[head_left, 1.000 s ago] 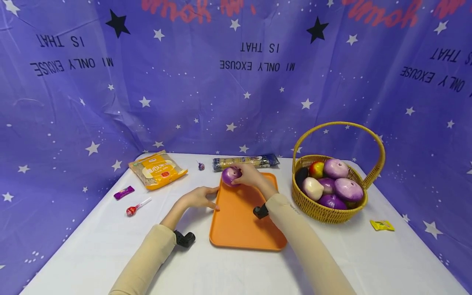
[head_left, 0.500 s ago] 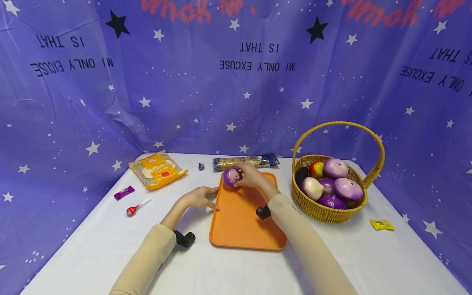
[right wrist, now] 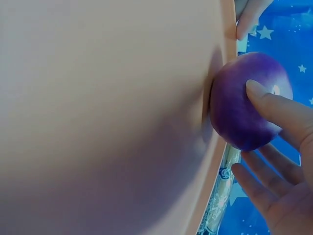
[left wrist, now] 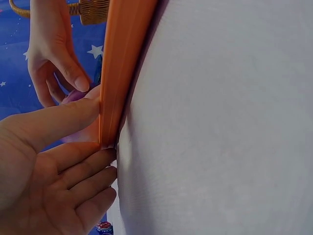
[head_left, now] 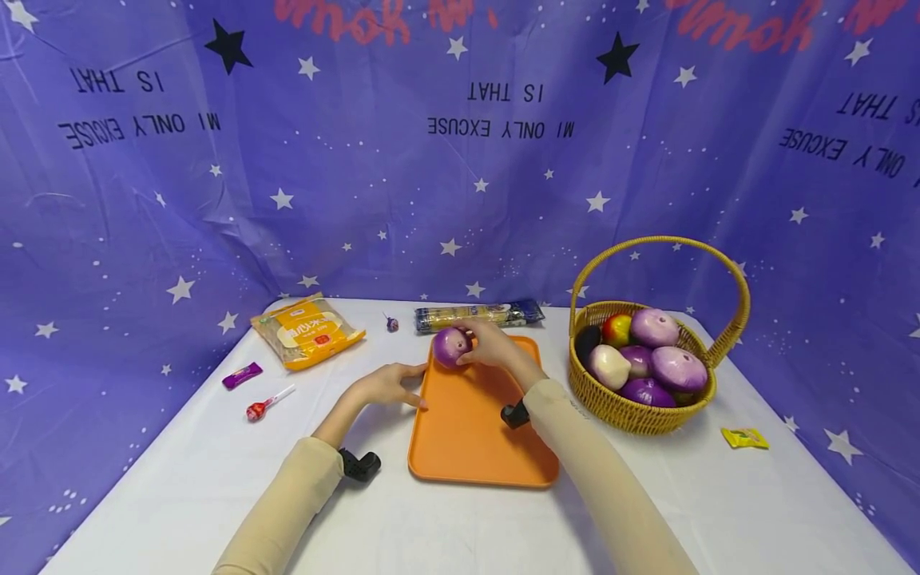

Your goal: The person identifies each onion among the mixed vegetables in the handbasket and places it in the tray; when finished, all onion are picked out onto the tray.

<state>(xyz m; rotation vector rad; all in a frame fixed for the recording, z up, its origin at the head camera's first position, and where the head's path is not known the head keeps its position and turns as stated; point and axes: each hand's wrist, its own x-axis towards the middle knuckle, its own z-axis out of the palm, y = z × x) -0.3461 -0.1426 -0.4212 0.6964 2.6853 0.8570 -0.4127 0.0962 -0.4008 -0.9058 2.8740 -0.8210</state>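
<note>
In the head view, a round, glossy purple onion (head_left: 451,348) sits at the far left corner of the orange tray (head_left: 474,439). My right hand (head_left: 489,345) holds it from the right side. The right wrist view shows the thumb (right wrist: 266,100) lying across the onion, with other fingers spread below it. My left hand (head_left: 384,385) is at the tray's left edge, fingers and thumb fairly straight. Its thumb tip and fingertips meet the tray's side in the left wrist view, where the right hand and part of the onion appear behind.
A wicker basket (head_left: 632,415) of onions and other produce stands right of the tray. Behind the tray lies a long packet (head_left: 477,316). To the left are an orange food bag (head_left: 309,331), a red lollipop (head_left: 256,410) and a purple candy (head_left: 242,375); a yellow candy (head_left: 744,438) lies far right.
The onion and right hand shifted slightly right and toward me between the first two frames, then stayed nearly still. The left hand has not moved.
</note>
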